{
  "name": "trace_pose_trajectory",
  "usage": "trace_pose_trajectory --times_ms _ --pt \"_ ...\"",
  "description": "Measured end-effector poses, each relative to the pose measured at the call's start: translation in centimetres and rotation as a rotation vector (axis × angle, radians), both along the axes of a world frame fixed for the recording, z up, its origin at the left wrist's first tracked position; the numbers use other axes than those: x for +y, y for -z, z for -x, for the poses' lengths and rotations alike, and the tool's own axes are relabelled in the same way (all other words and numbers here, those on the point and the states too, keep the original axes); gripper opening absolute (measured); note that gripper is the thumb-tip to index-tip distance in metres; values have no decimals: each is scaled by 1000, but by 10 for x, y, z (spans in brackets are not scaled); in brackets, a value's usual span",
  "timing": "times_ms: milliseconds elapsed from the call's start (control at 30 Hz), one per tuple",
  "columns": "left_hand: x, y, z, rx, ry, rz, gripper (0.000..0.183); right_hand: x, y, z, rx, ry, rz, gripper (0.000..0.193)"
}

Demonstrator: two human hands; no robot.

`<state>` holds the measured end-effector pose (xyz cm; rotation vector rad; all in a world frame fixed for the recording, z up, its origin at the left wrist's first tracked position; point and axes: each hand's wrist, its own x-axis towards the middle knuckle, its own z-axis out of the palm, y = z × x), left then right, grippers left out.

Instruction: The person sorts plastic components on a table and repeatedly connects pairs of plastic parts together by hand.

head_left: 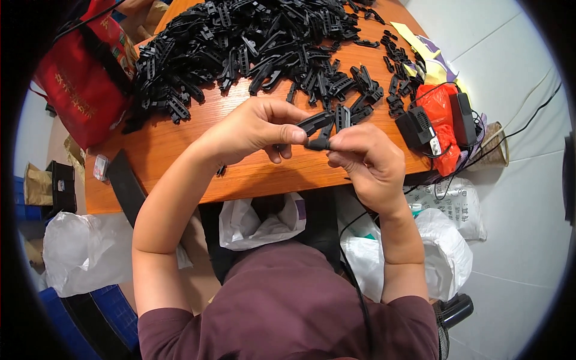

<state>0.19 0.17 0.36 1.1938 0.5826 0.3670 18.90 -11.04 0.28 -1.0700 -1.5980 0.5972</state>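
Observation:
Over the front part of the wooden table [231, 174], both my hands meet at small black plastic parts. My left hand [264, 126] pinches a long, narrow black plastic part [315, 123] between thumb and fingers. The fingertips of my right hand [372, 159] close on a short, rounded black plastic piece [318, 144], which touches or lies close against the long part. Whether the two are joined, I cannot tell. Just beyond my fingers lie more ribbed black parts [343, 117], and a large heap of similar parts [240, 45] covers the far side.
Smaller black pieces [396, 84] are strewn along the right. Black power adapters [415, 128], a red plastic bag [438, 114] and cables crowd the right edge. A red bag [81, 81] stands at left. An open white bag [261, 222] hangs below the front edge.

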Motion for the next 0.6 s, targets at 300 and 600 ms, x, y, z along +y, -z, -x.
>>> trace_pose_trajectory --times_ms 300,600 --pt "-15 -12 0 100 24 -556 32 6 -1 8 -381 116 -388 23" --pt "-25 0 6 42 -84 -1301 43 -1 -1 17 -397 248 -320 32"
